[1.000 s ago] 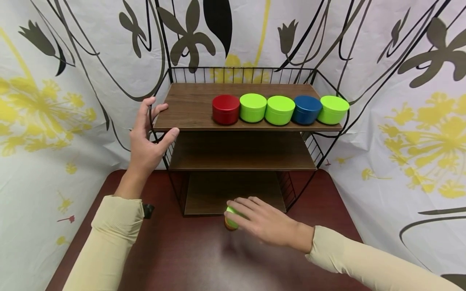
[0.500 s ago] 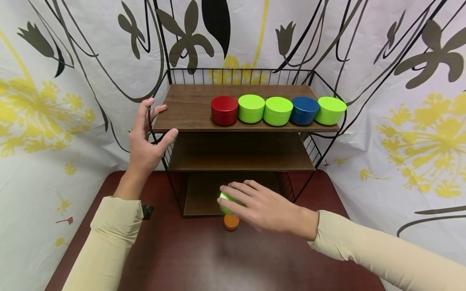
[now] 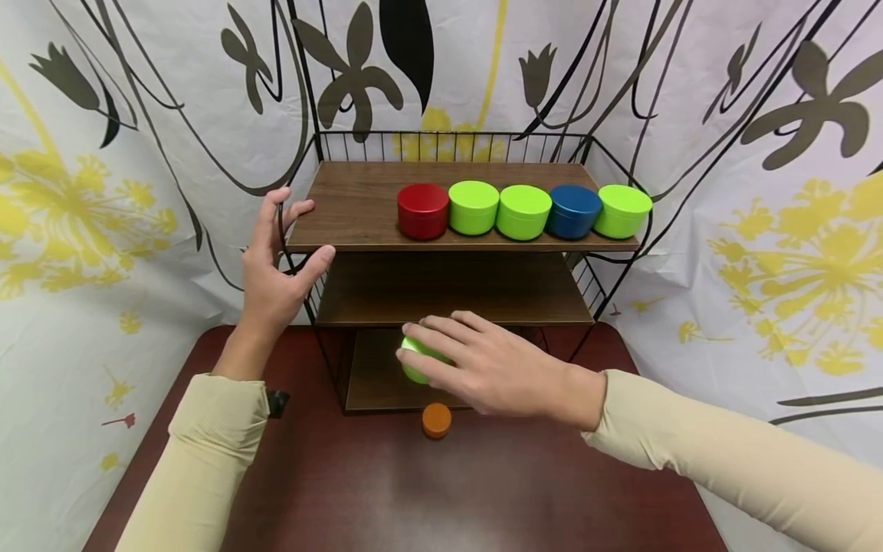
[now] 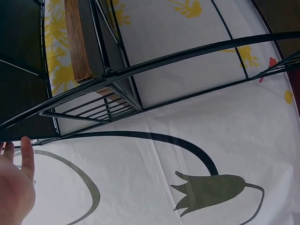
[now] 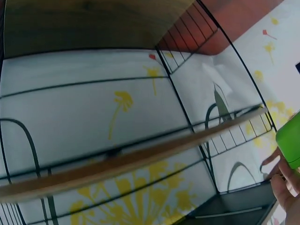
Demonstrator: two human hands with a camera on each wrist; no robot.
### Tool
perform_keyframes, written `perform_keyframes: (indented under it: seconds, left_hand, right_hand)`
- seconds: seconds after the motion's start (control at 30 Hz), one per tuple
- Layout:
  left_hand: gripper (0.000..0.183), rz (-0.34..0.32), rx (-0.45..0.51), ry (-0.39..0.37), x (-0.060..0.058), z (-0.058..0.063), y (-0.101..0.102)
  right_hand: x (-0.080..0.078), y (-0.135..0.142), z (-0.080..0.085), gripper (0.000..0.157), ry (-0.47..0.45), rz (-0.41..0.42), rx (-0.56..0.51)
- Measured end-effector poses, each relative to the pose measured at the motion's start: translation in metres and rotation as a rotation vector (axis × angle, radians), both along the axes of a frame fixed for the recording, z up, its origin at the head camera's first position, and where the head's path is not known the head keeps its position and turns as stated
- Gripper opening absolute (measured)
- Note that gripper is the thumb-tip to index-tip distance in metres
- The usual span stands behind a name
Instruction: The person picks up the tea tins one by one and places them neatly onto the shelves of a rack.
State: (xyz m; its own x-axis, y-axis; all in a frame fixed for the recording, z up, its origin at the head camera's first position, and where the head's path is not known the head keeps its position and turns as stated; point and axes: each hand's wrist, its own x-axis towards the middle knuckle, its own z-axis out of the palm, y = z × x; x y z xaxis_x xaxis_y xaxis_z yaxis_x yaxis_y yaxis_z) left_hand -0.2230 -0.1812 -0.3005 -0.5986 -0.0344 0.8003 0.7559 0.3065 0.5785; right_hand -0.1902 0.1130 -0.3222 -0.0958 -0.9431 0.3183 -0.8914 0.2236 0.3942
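Note:
My right hand [image 3: 497, 372] holds a round lime-green tin [image 3: 414, 371] by its sides, in front of the rack's lower boards; the palm side is hidden in the head view. The tin [image 5: 291, 140] shows at the right edge of the right wrist view, fingers beside it. Below, a small orange round tin [image 3: 436, 421] sits on the table just in front of the rack. My left hand [image 3: 270, 280] grips the left end of the three-tier shelf rack [image 3: 366, 184] at its top board, thumb in front and fingers around the wire side.
Along the top board's front edge stand a red tin [image 3: 423, 211], lime-green tins [image 3: 473, 208], and a blue tin [image 3: 574, 211] in one row. The middle board [image 3: 455, 291] is under it. A patterned cloth [image 3: 752, 291] surrounds the dark red table [image 3: 331, 491].
My right hand has lifted the green tin up and slightly left, from over the orange tin to before the lower boards, uncovering the orange one. The left hand stays on the rack.

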Motion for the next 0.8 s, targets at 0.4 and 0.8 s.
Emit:
perform_keyframes:
  seconds: [0.4, 0.8]
  left_hand:
    - [0.064, 0.013, -0.010, 0.006, 0.000, 0.000, -0.001]
    - [0.065, 0.024, -0.021, 0.016, -0.001, 0.000, -0.001]
  right_hand:
    - [-0.005, -0.012, 0.036, 0.047, 0.027, 0.026, -0.049]
    - [-0.017, -0.028, 0.071, 0.053, -0.001, 0.013, -0.165]
